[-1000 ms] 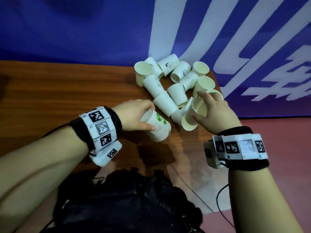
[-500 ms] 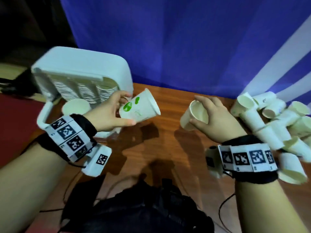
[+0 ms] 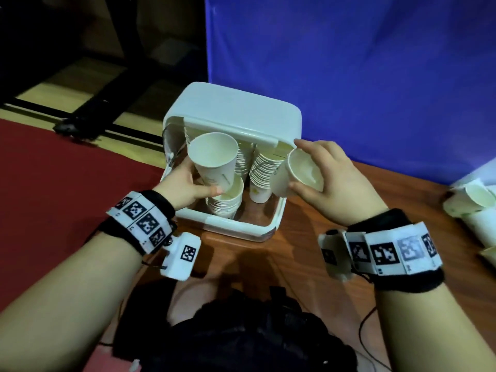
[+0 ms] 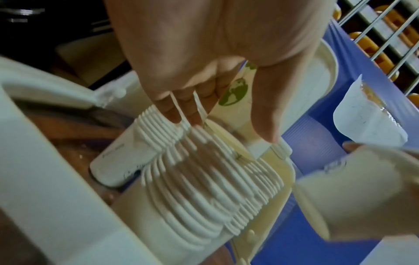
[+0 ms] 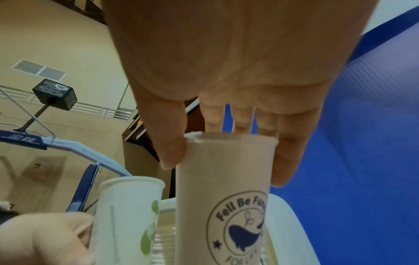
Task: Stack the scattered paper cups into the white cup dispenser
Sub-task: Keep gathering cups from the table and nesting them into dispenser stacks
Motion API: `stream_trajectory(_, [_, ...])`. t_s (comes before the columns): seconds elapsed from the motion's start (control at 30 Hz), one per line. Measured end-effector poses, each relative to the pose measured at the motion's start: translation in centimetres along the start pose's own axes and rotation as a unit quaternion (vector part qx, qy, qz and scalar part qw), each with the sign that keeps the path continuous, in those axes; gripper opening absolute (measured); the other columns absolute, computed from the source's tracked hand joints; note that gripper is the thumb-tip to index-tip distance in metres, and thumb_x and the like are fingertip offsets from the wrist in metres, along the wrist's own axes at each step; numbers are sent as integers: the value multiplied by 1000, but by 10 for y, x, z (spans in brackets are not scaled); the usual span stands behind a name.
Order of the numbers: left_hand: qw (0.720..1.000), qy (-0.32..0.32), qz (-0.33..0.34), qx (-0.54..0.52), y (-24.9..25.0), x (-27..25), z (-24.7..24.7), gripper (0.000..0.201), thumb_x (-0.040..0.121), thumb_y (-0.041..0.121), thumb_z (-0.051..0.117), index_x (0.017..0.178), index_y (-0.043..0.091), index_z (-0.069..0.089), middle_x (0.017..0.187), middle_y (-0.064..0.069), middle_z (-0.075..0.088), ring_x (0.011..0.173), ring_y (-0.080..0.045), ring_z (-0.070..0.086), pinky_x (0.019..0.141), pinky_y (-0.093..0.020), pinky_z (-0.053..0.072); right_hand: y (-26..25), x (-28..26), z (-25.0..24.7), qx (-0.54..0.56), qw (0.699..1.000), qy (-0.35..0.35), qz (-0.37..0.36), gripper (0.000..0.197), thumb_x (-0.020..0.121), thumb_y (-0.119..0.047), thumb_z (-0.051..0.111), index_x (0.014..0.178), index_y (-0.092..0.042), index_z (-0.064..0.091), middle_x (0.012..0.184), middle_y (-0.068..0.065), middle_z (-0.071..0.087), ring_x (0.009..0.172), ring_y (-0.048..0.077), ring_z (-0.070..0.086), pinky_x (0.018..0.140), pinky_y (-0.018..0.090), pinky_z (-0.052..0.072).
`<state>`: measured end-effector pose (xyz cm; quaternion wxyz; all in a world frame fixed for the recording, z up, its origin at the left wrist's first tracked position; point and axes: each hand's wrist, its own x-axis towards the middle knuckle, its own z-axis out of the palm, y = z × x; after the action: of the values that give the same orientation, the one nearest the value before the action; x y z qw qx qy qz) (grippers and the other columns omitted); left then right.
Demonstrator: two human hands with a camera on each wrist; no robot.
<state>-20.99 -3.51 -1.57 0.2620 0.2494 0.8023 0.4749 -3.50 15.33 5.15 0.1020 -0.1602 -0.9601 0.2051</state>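
Note:
The white cup dispenser [image 3: 233,111] stands open on the wooden table with stacks of paper cups [image 3: 264,167] inside. My left hand [image 3: 185,183] grips a green-printed paper cup [image 3: 214,159], mouth up, its base entering the front stack [image 3: 224,208]. In the left wrist view the stacked rims [image 4: 204,179] lie just below my fingers [image 4: 172,111]. My right hand [image 3: 324,178] holds a whale-logo cup [image 3: 298,174] tilted beside the right-hand stack; the right wrist view shows the logo cup [image 5: 226,197] pinched at its rim.
Loose paper cups [image 3: 475,205] lie at the table's right edge. A blue banner [image 3: 349,76] hangs behind the dispenser. Red floor [image 3: 67,178] spreads to the left. A dark bag [image 3: 255,336] sits below between my arms.
Both hands have carried their cups from the pile on the right over to the dispenser. The left cup has turned mouth up and is now in the front stack's top.

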Motion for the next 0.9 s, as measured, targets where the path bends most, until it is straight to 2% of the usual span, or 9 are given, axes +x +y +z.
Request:
stream_trajectory(0.07, [1000, -14, 4, -16, -4, 6, 5, 75, 74, 3, 73, 136, 11, 32, 119, 5, 45, 111, -8, 43, 87, -17, 35, -5, 6, -2, 5, 1000, 16, -11, 67, 81, -32, 67, 140, -25, 35, 134, 3, 42, 125, 23, 42, 103, 31, 35])
stream_trajectory(0.2, [998, -60, 8, -15, -15, 12, 11, 81, 71, 10, 78, 136, 11, 31, 124, 5, 44, 119, -8, 39, 97, -22, 30, -21, 21, -7, 4, 999, 24, -45, 63, 82, -30, 65, 138, -22, 37, 133, 2, 43, 124, 18, 41, 102, 26, 33])
stream_trajectory(0.3, [996, -90, 10, -6, -23, 16, 10, 113, 48, 45, 78, 141, 16, 21, 129, 8, 38, 123, -5, 33, 104, -22, 26, -31, 31, -10, -1, 997, 20, -72, 63, 82, -35, 63, 138, -22, 37, 132, 2, 43, 124, 19, 42, 101, 29, 36])
stream_trajectory(0.37, [995, -103, 15, 0, -27, 17, 11, 120, 38, 54, 71, 141, 22, 20, 129, 7, 40, 124, -7, 35, 105, -23, 26, -38, 37, -11, 9, 996, 25, -89, 65, 80, -40, 59, 138, -23, 36, 132, 1, 43, 123, 18, 42, 101, 30, 38])
stream_trajectory(0.53, [995, -99, 13, 0, -37, 17, 15, 106, 40, 49, 76, 132, 33, 25, 126, 5, 47, 122, -11, 42, 106, -27, 31, -54, 52, 7, 15, 990, -11, -141, 67, 78, -40, 59, 138, -20, 37, 132, 5, 44, 124, 20, 43, 103, 33, 39])
stream_trajectory(0.63, [996, -93, 10, 1, -42, 17, 14, 102, 54, 32, 86, 137, 27, 26, 125, 7, 49, 121, -9, 44, 101, -24, 33, -62, 60, 31, -4, 984, -59, -166, 68, 77, -41, 57, 139, -19, 37, 133, 7, 45, 122, 25, 46, 101, 37, 41])
stream_trajectory(0.77, [997, -81, 16, 9, -45, 20, 15, 96, 65, 17, 82, 140, 22, 23, 122, 9, 47, 117, -5, 42, 93, -16, 31, -60, 65, 60, -45, 976, -123, -176, 68, 80, -38, 59, 140, -17, 36, 138, 11, 42, 124, 31, 45, 98, 35, 38])
stream_trajectory(0.83, [996, -84, 20, -2, -45, 20, 16, 103, 58, 26, 85, 140, 22, 24, 122, 8, 47, 118, -5, 42, 91, -13, 32, -56, 67, 73, -61, 973, -152, -161, 69, 82, -37, 61, 141, -16, 33, 139, 12, 39, 125, 33, 42, 101, 36, 35])
stream_trajectory(0.9, [996, -89, 23, -10, -47, 20, 16, 113, 44, 42, 81, 140, 22, 24, 123, 8, 47, 119, -7, 43, 95, -17, 32, -52, 68, 82, -55, 973, -181, -130, 73, 82, -39, 63, 143, -17, 29, 142, 11, 36, 128, 32, 40, 105, 36, 33])
